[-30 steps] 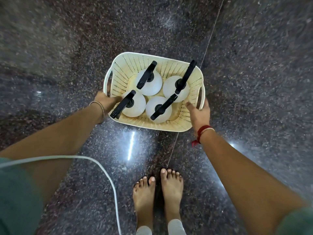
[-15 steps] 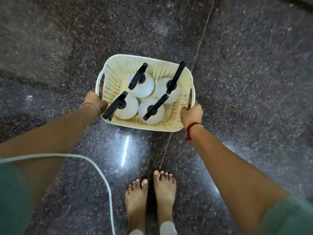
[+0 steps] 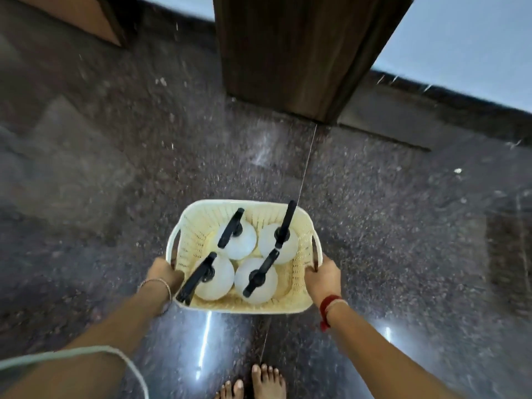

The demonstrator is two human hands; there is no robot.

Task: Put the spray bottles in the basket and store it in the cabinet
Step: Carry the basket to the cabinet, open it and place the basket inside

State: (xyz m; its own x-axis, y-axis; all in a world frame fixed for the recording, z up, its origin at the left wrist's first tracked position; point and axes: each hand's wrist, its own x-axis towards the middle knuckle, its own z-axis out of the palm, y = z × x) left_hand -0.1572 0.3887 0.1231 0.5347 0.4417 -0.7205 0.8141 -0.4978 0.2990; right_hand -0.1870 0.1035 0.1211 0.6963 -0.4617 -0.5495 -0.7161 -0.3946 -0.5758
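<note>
A cream plastic basket point(image 3: 299, 295), rectangular with rounded corners and walls pierced by rows of small slots, is held above the floor between both hands. The left hand point(image 3: 162, 273) is clenched around the loop handle on the basket's left end, and the right hand point(image 3: 322, 276) is clenched around the handle on the right end. A thin metal bangle point(image 3: 161, 283) circles the left wrist; a red thread band point(image 3: 329, 305) is tied on the right.

Inside the basket stand four spray bottles point(image 3: 237, 244), upright and packed two by two, touching one another. Their bodies are round, smooth and milky white (seen from above they read as domes), each topped with a long black trigger head; the near-left head juts out over the basket's rim.

The floor point(image 3: 403, 226) is dark polished stone, speckled and glossy, with bright light streaks reflected in it and a thin joint line running away from the basket. Ahead stands a dark brown wood-grained panel point(image 3: 299, 53) reaching the floor, possibly part of a cabinet. Pale wall shows beside it. Bare toes point(image 3: 267, 380) show at the bottom edge, and a pale cable point(image 3: 86, 352) curves across the lower left.
</note>
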